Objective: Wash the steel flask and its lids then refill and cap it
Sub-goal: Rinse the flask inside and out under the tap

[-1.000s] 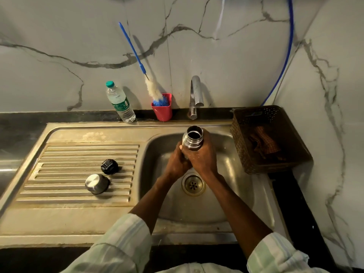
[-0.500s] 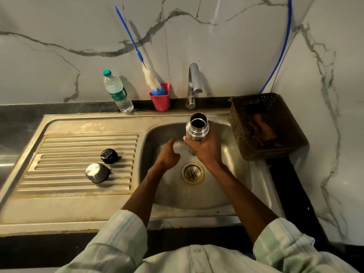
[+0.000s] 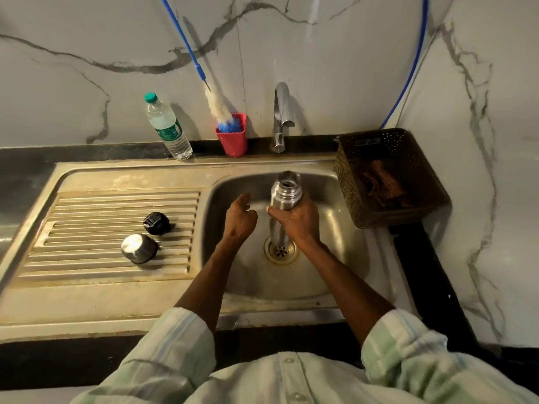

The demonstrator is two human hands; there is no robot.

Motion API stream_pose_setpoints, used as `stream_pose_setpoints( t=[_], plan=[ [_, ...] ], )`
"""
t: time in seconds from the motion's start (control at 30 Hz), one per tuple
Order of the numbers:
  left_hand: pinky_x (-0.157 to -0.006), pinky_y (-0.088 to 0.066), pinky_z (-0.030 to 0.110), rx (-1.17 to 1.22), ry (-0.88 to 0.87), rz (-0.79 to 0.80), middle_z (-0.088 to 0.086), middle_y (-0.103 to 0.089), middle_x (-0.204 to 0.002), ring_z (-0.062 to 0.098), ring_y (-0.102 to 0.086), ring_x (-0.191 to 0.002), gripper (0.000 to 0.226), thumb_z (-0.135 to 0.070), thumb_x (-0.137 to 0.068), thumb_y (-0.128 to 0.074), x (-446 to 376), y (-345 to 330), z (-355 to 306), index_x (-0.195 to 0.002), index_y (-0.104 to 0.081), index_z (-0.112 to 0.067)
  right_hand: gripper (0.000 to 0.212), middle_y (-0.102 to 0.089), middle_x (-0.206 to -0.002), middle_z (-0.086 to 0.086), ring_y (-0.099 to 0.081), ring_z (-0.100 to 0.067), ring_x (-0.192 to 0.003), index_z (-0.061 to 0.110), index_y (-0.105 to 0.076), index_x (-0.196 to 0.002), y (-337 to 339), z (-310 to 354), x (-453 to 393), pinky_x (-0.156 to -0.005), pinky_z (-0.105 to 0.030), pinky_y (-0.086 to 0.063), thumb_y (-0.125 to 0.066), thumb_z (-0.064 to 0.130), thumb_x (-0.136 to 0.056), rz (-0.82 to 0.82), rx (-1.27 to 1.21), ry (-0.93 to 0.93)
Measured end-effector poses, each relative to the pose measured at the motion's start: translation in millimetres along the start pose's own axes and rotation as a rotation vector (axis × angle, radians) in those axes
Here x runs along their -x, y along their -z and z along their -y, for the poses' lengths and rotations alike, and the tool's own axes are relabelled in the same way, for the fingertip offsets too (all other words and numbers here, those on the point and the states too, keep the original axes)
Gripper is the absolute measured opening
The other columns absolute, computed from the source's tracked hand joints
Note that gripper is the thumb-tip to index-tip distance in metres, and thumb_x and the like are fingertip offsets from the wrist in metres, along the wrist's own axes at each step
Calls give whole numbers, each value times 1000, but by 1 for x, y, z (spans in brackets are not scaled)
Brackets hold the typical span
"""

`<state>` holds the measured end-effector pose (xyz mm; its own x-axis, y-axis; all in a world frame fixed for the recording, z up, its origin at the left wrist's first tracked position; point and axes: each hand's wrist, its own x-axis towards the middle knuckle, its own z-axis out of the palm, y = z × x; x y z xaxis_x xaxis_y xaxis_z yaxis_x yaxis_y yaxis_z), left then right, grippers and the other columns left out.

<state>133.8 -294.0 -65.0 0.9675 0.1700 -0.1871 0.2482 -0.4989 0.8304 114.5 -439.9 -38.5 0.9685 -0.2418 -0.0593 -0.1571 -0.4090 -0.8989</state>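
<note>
Steel flask (image 3: 284, 196) stands roughly upright over the sink basin (image 3: 335, 258), uncapped, its ribbed neck and dark mouth toward 12 o'clock beneath the chrome tap (image 3: 280, 118). Its lower body is hidden behind the right hand (image 3: 297, 221), whose fingers curl round its smooth cylinder; the base is blurred just above the round drain (image 3: 281, 251). At 9 o'clock of the flask, apart from it, the left hand (image 3: 239, 218) hovers with fingers loosely curled, holding nothing. Further toward 9 o'clock, on the ridged metal drainboard (image 3: 87, 243), lie a black ribbed inner lid (image 3: 156, 223) and a domed steel cap (image 3: 139, 248), near each other. At 11 o'clock a clear plastic bottle (image 3: 167, 128) with a green top stands beside a red cup (image 3: 232, 135) holding a fluffy white and blue brush (image 3: 220, 107), its blue handle cut off at the top edge. At 3 o'clock sits a brown perforated basket (image 3: 414, 170) holding a crumpled cloth (image 3: 382, 185) hard to make out.
</note>
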Motion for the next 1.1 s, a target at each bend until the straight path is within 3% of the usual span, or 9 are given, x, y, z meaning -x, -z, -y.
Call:
stream_pose_setpoints(
  t=[0.07, 0.17, 0.27, 0.5, 0.6, 0.77, 0.83, 0.93, 1.1],
  plan=[
    [-95, -42, 24, -2, -9, 16, 9, -60, -136, 23, -57, -123, 56, 5, -86, -51, 5, -3, -2, -141, -53, -9, 72, -70, -105, 6, -66, -12, -92, 21, -58, -119, -1, -2, 2, -85, -35, -56, -83, 44, -56, 15, 56, -12],
    [-93, -43, 24, -8, -29, 17, 9, -62, -133, 24, -58, -122, 54, 4, -86, -52, 5, -3, -4, -139, -54, -8, 67, -69, -108, 7, -64, -9, -95, 21, -57, -119, -1, 0, 3, -83, -26, -52, -86, 39, -62, -61, -11, -4],
    [-96, -39, 21, -39, -26, 41, 11, -58, -139, 24, -55, -127, 54, 5, -87, -50, 6, -6, -5, -140, -53, -6, 67, -70, -109, 0, -66, -19, -98, 19, -59, -120, -4, -2, -1, -83, -29, -52, -87, 38, -62, 52, 117, -54],
    [-98, -42, 28, -53, 7, 6, 12, -63, -131, 26, -56, -124, 49, 5, -87, -48, 4, -4, -3, -133, -58, -6, 70, -70, -108, 1, -66, -20, -97, 22, -58, -121, -6, -4, 2, -84, -32, -53, -84, 46, -61, 51, 176, -56],
    [-98, -42, 28, -60, -7, 34, 12, -62, -132, 26, -56, -123, 47, 5, -88, -48, 4, -5, -2, -133, -58, -6, 69, -71, -105, 4, -67, -16, -92, 22, -57, -119, -6, 0, 2, -80, -31, -53, -81, 48, -60, -40, 96, -23],
    [-106, -46, 38, -51, -9, 22, 12, -62, -133, 26, -56, -124, 48, 6, -89, -48, 4, -5, -3, -134, -58, -6, 68, -69, -108, 1, -66, -19, -96, 20, -56, -122, -9, 0, 2, -79, -28, -49, -84, 42, -63, 15, 204, -59],
    [-107, -46, 37, -35, -19, -3, 12, -62, -133, 25, -56, -125, 48, 6, -88, -47, 0, -2, -3, -133, -59, -7, 68, -69, -109, 3, -65, -15, -94, 20, -55, -121, -11, 3, 2, -79, -28, -50, -84, 41, -63, -44, 112, -15],
    [-107, -45, 36, -49, -6, 1, 12, -63, -132, 24, -56, -125, 47, 5, -88, -47, 0, -2, -5, -133, -59, -6, 69, -70, -111, 0, -65, -20, -99, 21, -57, -122, -10, 1, -1, -82, -29, -49, -85, 41, -63, 55, 213, -60],
    [-105, -44, 33, -50, 11, 7, 12, -62, -132, 25, -56, -125, 47, 6, -89, -47, 0, -1, -6, -133, -59, -6, 63, -70, -103, 3, -67, -17, -91, 21, -60, -117, -10, 2, 0, -78, -28, -52, -83, 44, -63, 8, 150, -79]
  ],
)
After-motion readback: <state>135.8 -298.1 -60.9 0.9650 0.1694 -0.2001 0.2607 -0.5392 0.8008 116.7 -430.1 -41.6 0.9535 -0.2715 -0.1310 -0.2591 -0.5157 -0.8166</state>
